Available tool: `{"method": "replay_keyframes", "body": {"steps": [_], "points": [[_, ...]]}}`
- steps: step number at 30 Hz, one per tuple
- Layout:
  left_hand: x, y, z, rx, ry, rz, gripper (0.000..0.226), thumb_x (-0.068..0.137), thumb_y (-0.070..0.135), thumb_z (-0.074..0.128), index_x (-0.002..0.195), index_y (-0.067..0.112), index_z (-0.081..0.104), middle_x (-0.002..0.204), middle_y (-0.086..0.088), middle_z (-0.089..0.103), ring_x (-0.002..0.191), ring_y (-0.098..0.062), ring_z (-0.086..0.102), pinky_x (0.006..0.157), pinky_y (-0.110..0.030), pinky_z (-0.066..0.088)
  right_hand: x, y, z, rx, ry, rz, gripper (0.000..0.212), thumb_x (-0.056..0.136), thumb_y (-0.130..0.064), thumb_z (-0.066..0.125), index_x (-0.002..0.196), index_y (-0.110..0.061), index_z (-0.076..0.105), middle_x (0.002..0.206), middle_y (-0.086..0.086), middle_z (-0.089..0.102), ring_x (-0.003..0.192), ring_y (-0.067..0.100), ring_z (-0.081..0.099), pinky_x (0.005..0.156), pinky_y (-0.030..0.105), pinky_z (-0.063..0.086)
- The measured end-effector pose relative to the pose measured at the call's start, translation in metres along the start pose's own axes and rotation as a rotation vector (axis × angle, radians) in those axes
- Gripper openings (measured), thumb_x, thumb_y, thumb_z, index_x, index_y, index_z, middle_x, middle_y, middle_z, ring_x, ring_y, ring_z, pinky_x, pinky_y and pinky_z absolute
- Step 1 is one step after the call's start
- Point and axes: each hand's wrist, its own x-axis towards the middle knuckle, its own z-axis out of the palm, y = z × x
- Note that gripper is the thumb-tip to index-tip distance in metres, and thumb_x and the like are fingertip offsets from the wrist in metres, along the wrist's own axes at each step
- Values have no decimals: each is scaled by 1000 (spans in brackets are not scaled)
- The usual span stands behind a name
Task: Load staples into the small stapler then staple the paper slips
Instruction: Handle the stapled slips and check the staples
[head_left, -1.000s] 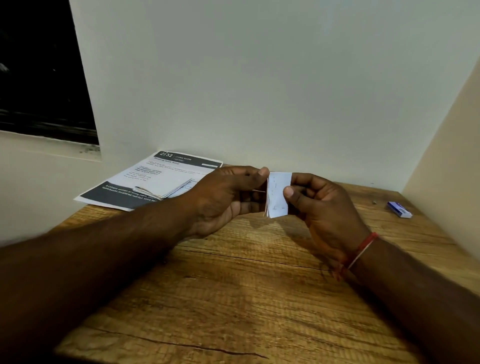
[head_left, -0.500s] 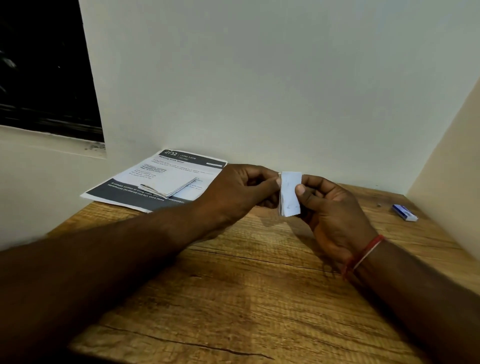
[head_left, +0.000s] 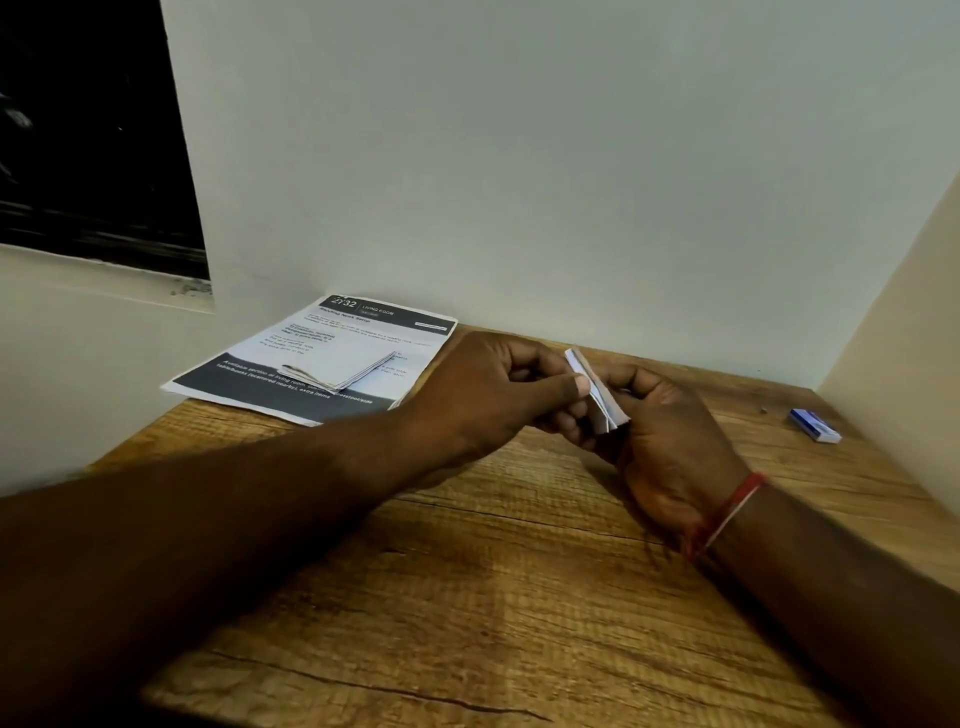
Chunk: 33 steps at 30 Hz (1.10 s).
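Note:
A small stack of white paper slips (head_left: 597, 392) is held above the wooden table (head_left: 519, 597), tilted on edge. My left hand (head_left: 493, 389) pinches its left side with thumb and fingers. Behind the stack, my right hand (head_left: 670, 431) grips it from the right, a red thread on the wrist. A small blue staple box (head_left: 814, 425) lies at the far right of the table. More folded slips (head_left: 337, 371) rest on a printed sheet at the back left. No stapler is visible.
A printed sheet (head_left: 322, 358) with dark bands lies at the table's back left corner, overhanging the edge. White walls close in behind and at the right. A dark window is at the upper left.
The stack has turned from facing me to nearly edge-on and tilted. Both hands have shifted slightly right with it, and the right thumb no longer shows on its front.

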Motion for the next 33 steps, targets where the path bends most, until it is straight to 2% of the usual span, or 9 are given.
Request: {"method": "replay_keyframes", "body": {"steps": [4,8,11,14,16,20,25,28,33], "points": [[1,3,-2,7,46,-36,13,101,7,80,88,4,81,88,-20,84,76,-29,80,83,-39,68,-1,-1,-1,-27,-65,-46,19,104,-15,71,110,2,76,88,21,78,77,29,77,73,38,66],[2,3,-6,16,80,-54,17,102,9,79,86,5,79,84,-16,83,73,-22,77,81,-36,67,-5,-6,-1,-94,-186,-79,49,102,-41,68,116,6,77,98,24,77,87,31,76,82,41,63],[3,3,-7,43,96,-36,17,101,11,80,85,6,80,84,-23,81,74,-21,75,82,-37,67,-10,-9,-1,-189,-244,-150,49,96,-36,75,113,10,73,109,31,76,101,42,77,93,49,67],[3,2,-8,48,88,-23,19,101,10,80,82,7,79,86,-21,82,75,-27,75,87,-50,68,-10,-7,0,-215,-232,-181,51,97,-31,73,108,18,65,112,41,71,110,59,73,87,48,68],[2,2,-8,55,101,-18,18,100,10,80,82,6,80,86,-20,83,75,-29,76,88,-52,68,-9,-7,1,-185,-226,-174,51,100,-28,70,107,22,60,110,41,72,112,61,72,84,47,68],[3,1,-9,77,121,-11,16,99,8,79,84,2,81,85,-19,83,74,-25,77,84,-43,68,-8,-6,1,-225,-201,-195,39,109,-21,65,108,18,62,107,35,77,106,52,79,80,44,69],[4,-2,-10,93,127,8,21,99,11,81,78,10,79,83,-19,82,73,-22,75,81,-39,65,-7,-5,2,-312,-156,-218,27,109,-23,67,102,3,74,103,24,82,100,36,83,88,53,69],[6,-8,-13,139,158,34,21,99,12,81,78,16,79,80,-12,82,70,-17,74,77,-36,62,-8,-8,1,-489,-125,-294,19,105,-22,73,104,-6,83,104,9,86,99,21,82,90,44,70],[8,-11,-15,279,131,142,8,103,18,82,101,16,89,91,1,87,86,-7,81,83,-24,63,-8,-9,1,-385,-141,-205,20,99,-16,79,114,-3,84,105,14,86,96,26,83,84,38,69]]}}
